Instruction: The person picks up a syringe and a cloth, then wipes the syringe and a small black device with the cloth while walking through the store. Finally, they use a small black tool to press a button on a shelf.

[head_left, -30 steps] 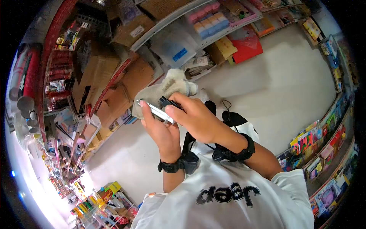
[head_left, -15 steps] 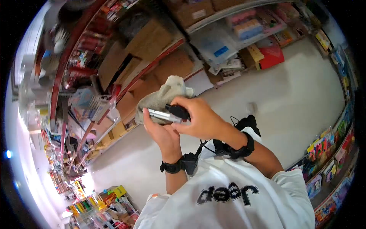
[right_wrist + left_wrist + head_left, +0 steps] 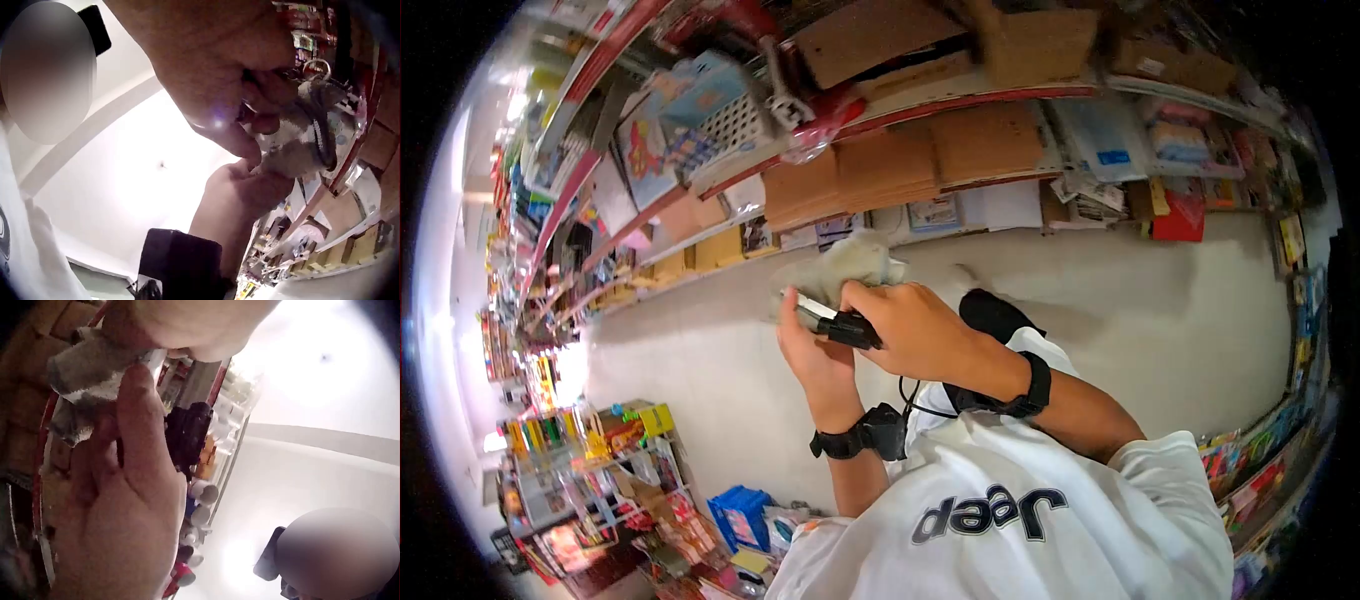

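Both hands meet at centre of the head view: left hand [image 3: 815, 350] grips a cloth [image 3: 840, 265] and a silver-black tool [image 3: 835, 322], right hand [image 3: 910, 330] pinches the tool's black end. Since earlier, the shelves [image 3: 880, 150] have swung across the top. Left wrist view: cloth [image 3: 84, 369] upper left. Right wrist view: cloth [image 3: 306, 134] right of centre.

— Where are the hands?
— Both raised before the chest, forearms bent upward, a strap on each wrist. The left hand [image 3: 815, 350] is upright with its fingers curled.
— And the right hand [image 3: 915, 330]?
— Crossed over the left, fingers and thumb pinching.
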Available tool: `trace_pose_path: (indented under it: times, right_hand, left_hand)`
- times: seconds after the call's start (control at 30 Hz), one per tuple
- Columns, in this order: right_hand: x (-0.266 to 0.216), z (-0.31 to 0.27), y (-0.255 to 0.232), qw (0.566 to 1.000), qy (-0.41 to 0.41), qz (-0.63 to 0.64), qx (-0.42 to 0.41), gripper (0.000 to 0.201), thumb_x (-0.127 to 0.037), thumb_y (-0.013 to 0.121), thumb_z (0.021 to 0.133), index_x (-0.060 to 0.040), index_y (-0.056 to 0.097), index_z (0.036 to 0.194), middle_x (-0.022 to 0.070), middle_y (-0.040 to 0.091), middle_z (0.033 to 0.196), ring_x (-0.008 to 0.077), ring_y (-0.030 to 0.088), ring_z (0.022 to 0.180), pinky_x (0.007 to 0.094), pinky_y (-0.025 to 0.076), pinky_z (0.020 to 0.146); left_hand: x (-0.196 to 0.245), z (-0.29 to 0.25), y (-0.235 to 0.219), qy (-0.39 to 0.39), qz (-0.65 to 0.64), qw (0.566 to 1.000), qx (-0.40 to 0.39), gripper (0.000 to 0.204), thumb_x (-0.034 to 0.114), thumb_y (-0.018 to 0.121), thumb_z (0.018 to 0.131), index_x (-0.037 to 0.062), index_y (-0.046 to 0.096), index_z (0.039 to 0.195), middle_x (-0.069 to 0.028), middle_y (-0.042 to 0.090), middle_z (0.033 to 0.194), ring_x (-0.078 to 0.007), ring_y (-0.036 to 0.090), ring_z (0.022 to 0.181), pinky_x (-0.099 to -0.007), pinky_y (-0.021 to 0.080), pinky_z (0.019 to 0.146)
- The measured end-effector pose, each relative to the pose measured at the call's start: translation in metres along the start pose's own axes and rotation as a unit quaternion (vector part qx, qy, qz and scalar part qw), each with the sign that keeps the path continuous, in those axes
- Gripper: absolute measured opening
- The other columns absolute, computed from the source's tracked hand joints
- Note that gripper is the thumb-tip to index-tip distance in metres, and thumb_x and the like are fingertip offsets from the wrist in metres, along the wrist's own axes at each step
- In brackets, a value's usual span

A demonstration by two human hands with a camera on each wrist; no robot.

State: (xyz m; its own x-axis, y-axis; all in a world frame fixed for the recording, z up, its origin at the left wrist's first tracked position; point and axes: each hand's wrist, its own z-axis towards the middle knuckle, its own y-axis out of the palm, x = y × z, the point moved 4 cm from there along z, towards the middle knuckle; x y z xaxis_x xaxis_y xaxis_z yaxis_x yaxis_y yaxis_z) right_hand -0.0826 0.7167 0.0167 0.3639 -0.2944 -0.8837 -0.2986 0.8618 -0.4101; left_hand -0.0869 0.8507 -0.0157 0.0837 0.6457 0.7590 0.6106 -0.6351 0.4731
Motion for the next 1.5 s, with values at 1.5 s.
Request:
trace_pose_path:
  times: [1.5]
  right_hand:
    - [-0.094, 0.448, 0.394, 0.992, 0.094, -0.074, 0.043, 0.026, -0.005, 0.067, 0.072, -0.0047, 0.051, 0.093, 0.0138, 0.062, 0.071, 0.0322, 0.063, 0.065, 0.0371, 0.047, 0.054]
  left_hand:
    - [0.387, 0.423, -0.166, 0.008, -0.014, 0.986, -0.164, 0.025, 0.025, 0.051, 0.094, 0.0030, 0.053, 0.106, -0.0069, 0.060, 0.099, -0.0151, 0.060, 0.088, -0.0306, 0.049, 0.075]
